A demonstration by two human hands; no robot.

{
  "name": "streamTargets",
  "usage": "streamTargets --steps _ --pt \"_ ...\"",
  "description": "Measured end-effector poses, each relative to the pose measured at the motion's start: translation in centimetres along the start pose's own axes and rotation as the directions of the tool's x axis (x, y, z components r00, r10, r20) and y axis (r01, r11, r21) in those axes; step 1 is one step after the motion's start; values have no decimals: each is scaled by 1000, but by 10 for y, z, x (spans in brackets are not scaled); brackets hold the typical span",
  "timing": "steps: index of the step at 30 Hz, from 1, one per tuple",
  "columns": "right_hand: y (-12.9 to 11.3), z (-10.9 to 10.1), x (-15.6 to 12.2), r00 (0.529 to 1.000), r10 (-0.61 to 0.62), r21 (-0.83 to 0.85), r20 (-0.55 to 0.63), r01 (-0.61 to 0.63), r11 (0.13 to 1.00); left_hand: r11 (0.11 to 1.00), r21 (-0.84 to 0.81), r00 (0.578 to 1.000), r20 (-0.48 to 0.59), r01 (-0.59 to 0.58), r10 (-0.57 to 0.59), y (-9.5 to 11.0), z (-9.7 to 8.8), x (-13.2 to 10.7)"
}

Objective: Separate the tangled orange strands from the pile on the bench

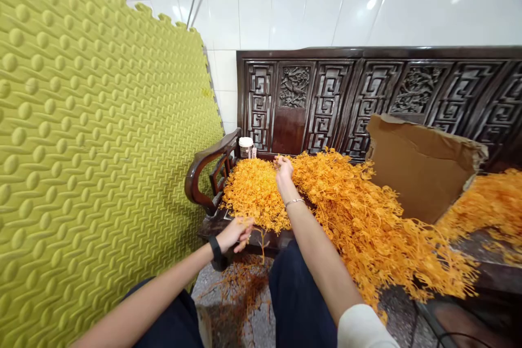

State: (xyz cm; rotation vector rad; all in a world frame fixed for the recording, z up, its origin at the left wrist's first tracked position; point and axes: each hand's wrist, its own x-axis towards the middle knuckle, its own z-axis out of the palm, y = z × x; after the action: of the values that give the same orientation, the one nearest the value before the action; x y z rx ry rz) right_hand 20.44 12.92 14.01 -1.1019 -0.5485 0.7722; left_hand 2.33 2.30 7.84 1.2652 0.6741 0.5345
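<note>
A big heap of orange plastic sprigs (359, 217) covers the seat of a dark carved wooden bench (326, 98). A smaller, tighter pile of orange pieces (253, 190) lies at the bench's left end. My left hand (236, 232), with a black watch on the wrist, is closed on an orange sprig (261, 242) at the seat's front edge; its stem hangs down. My right hand (282, 169), with a thin bracelet on the wrist, reaches far over the piles, fingers curled into the orange pieces near the bench back.
A yellow-green textured foam mat (93, 147) leans upright on the left. A torn cardboard sheet (420, 168) stands on the bench at the right. A small white-lidded jar (246, 147) sits by the armrest (204, 168). More orange sprigs (240, 288) lie on the floor between my knees.
</note>
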Motion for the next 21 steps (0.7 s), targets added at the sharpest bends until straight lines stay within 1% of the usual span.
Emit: streamTargets --steps 2,4,7,11,15,17,21 --pt "-4 -19 11 997 -72 -66 -9 72 995 999 41 998 59 20 -22 -11 9 -1" --pt "0 -34 13 992 -119 -156 32 123 980 997 74 996 87 15 -21 -17 13 5" --pt "12 -48 9 983 -150 -298 106 175 938 995 97 995 97 -11 2 -12 12 16" --pt "23 -58 10 976 -141 -447 166 202 871 995 68 995 78 -69 64 13 11 25" --pt "25 -60 16 963 -123 -541 239 237 807 993 24 992 39 -118 117 43 18 22" --pt "24 -60 18 946 -119 -562 301 277 779 989 1 988 21 -151 151 55 26 18" --pt "24 -62 15 889 -114 -576 444 380 724 974 -34 975 0 -224 224 69 45 12"
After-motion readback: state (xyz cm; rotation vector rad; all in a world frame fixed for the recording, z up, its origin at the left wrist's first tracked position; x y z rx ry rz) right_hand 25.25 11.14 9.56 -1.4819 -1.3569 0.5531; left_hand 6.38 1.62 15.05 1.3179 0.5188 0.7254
